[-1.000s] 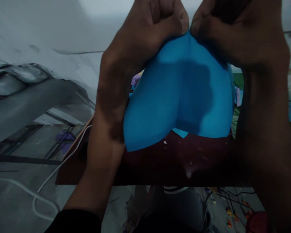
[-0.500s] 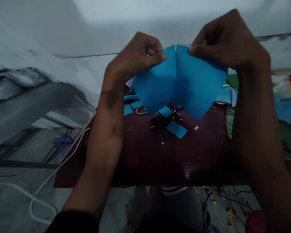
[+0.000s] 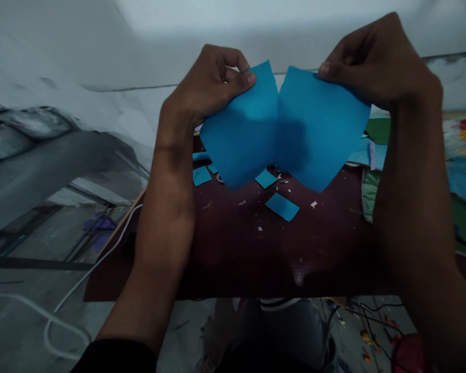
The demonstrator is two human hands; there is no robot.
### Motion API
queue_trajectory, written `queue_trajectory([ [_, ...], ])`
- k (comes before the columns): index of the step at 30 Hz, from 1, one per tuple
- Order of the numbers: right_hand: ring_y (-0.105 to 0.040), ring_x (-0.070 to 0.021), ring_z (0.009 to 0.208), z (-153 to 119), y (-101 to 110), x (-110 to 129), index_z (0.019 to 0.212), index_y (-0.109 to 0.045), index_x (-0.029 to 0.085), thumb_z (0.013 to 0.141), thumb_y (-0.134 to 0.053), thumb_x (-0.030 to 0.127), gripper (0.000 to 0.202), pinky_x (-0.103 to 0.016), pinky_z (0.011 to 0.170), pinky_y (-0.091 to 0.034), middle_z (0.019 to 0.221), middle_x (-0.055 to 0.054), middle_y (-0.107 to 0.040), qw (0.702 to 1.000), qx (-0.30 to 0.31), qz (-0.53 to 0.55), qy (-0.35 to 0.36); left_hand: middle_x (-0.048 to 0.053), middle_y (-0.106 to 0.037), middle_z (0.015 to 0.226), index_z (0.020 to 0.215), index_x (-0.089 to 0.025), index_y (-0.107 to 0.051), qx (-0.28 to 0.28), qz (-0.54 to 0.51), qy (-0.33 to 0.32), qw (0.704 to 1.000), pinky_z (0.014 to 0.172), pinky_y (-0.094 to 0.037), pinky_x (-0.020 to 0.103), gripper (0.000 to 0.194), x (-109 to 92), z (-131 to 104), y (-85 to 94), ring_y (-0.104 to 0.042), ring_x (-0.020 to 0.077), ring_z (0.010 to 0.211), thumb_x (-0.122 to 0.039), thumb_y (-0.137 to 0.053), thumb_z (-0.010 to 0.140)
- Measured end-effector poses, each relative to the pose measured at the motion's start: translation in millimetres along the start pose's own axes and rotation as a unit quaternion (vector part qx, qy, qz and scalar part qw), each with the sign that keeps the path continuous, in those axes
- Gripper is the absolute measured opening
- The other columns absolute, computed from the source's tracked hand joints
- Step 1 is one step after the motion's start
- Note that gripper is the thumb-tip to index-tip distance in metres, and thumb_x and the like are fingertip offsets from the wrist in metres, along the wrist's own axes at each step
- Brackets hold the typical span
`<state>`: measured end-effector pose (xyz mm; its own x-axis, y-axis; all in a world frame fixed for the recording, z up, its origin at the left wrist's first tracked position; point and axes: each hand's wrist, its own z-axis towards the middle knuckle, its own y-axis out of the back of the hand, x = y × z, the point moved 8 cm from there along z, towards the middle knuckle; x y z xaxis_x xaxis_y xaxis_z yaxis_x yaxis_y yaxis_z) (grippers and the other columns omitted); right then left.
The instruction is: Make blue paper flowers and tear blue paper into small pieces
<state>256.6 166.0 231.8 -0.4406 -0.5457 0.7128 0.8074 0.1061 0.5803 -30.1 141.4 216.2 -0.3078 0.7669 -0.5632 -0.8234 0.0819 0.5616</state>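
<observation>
A sheet of blue paper [image 3: 322,132] is held up above the table between my two hands. My left hand [image 3: 221,80] pinches its upper left edge between thumb and fingers. On the other side, my right hand [image 3: 368,65] pinches the upper right edge in the same way. A V-shaped split runs down from the middle of the top edge, and below it the two halves still meet along a crease. Beneath the sheet, a small blue paper rectangle [image 3: 282,206] and a smaller blue paper piece [image 3: 266,178] lie on the table.
The dark red tabletop [image 3: 233,248] carries small white scraps and more blue pieces at the left. Coloured sheets and a green wrapper [image 3: 368,194] lie at the right. A white cable [image 3: 116,243] hangs past the left edge. The wall rises behind.
My hands have moved apart, the left one leftward and the right one rightward. The split at the top of the blue paper has widened and run further down.
</observation>
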Motion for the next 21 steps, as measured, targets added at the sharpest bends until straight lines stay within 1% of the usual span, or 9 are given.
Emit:
queue_trajectory([
  [3,-0.072,-0.0248,0.098,-2,2,7,0.099,-0.093,0.025,0.096,-0.099,0.043,0.019,-0.048,0.092,-0.056,0.1,-0.005,-0.082,0.993,0.016,-0.086,0.082,-0.003,-0.042,0.067,0.089,-0.023,-0.08,-0.031,0.002,0.007,0.999,0.065,-0.024,0.035,0.051,9,0,6.5,-0.029,0.0124,0.064,-0.072,-0.088,0.1],
  [5,-0.072,-0.0223,0.091,-3,-2,4,0.095,-0.093,0.026,0.097,-0.097,0.027,0.005,-0.047,0.087,-0.058,0.094,-0.005,-0.082,0.993,0.054,-0.083,0.07,-0.002,-0.049,0.068,0.089,-0.021,-0.082,-0.049,0.004,0.019,0.999,0.066,-0.026,0.034,0.051,15,0,10.4,-0.035,0.0112,0.066,-0.071,-0.092,0.097],
  [7,-0.073,-0.022,0.091,-5,-5,2,0.094,-0.09,0.026,0.099,-0.092,0.021,0.007,-0.049,0.091,-0.063,0.094,-0.006,-0.081,0.993,0.069,-0.076,0.058,0.0,-0.062,0.072,0.091,-0.019,-0.085,-0.056,0.01,0.044,0.997,0.068,-0.034,0.033,0.052,21,-1,12.8,-0.048,0.012,0.071,-0.07,-0.097,0.092],
  [9,-0.075,-0.0235,0.095,-7,-5,2,0.093,-0.088,0.025,0.102,-0.09,0.027,0.009,-0.053,0.101,-0.066,0.1,-0.009,-0.082,0.996,0.052,-0.06,0.044,0.003,-0.072,0.079,0.093,-0.018,-0.087,-0.061,0.014,0.071,0.995,0.069,-0.041,0.034,0.053,26,-3,14.2,-0.06,0.0151,0.077,-0.07,-0.099,0.089],
  [11,-0.077,-0.0258,0.099,-6,-7,0,0.099,-0.087,0.025,0.103,-0.091,0.04,0.016,-0.057,0.106,-0.068,0.107,-0.011,-0.083,0.998,0.046,-0.045,0.02,0.005,-0.074,0.082,0.094,-0.021,-0.086,-0.064,0.014,0.09,0.994,0.073,-0.046,0.037,0.053,29,-6,14.5,-0.062,0.0181,0.081,-0.072,-0.099,0.088],
  [13,-0.078,-0.0271,0.103,-5,-15,-5,0.11,-0.089,0.026,0.102,-0.093,0.047,0.023,-0.057,0.106,-0.069,0.113,-0.011,-0.085,0.996,0.08,-0.047,-0.007,0.005,-0.075,0.081,0.093,-0.026,-0.084,-0.064,0.019,0.106,0.992,0.081,-0.052,0.042,0.055,32,-8,13.6,-0.062,0.0222,0.089,-0.08,-0.097,0.086],
  [17,-0.081,-0.0274,0.102,-4,-32,-17,0.115,-0.091,0.025,0.098,-0.094,0.032,0.018,-0.049,0.098,-0.068,0.107,-0.008,-0.088,0.976,0.202,-0.068,-0.042,0.006,-0.073,0.078,0.087,-0.033,-0.079,-0.073,0.033,0.135,0.988,0.094,-0.056,0.053,0.061,38,-10,13.2,-0.064,0.0308,0.1,-0.091,-0.095,0.077],
  [19,-0.081,-0.0269,0.1,-4,-33,-17,0.11,-0.092,0.024,0.099,-0.09,0.03,0.012,-0.046,0.094,-0.067,0.106,-0.009,-0.088,0.973,0.218,-0.065,-0.047,0.007,-0.073,0.081,0.085,-0.033,-0.08,-0.076,0.034,0.139,0.987,0.095,-0.055,0.057,0.062,38,-11,13.1,-0.065,0.0334,0.103,-0.092,-0.095,0.075],
  [21,-0.079,-0.0257,0.098,-5,-34,-13,0.107,-0.091,0.026,0.101,-0.09,0.041,0.016,-0.044,0.091,-0.066,0.106,-0.009,-0.087,0.972,0.215,-0.083,-0.05,0.007,-0.076,0.086,0.087,-0.033,-0.081,-0.076,0.026,0.155,0.985,0.097,-0.055,0.059,0.06,41,-12,12.5,-0.066,0.0366,0.109,-0.09,-0.097,0.075],
])
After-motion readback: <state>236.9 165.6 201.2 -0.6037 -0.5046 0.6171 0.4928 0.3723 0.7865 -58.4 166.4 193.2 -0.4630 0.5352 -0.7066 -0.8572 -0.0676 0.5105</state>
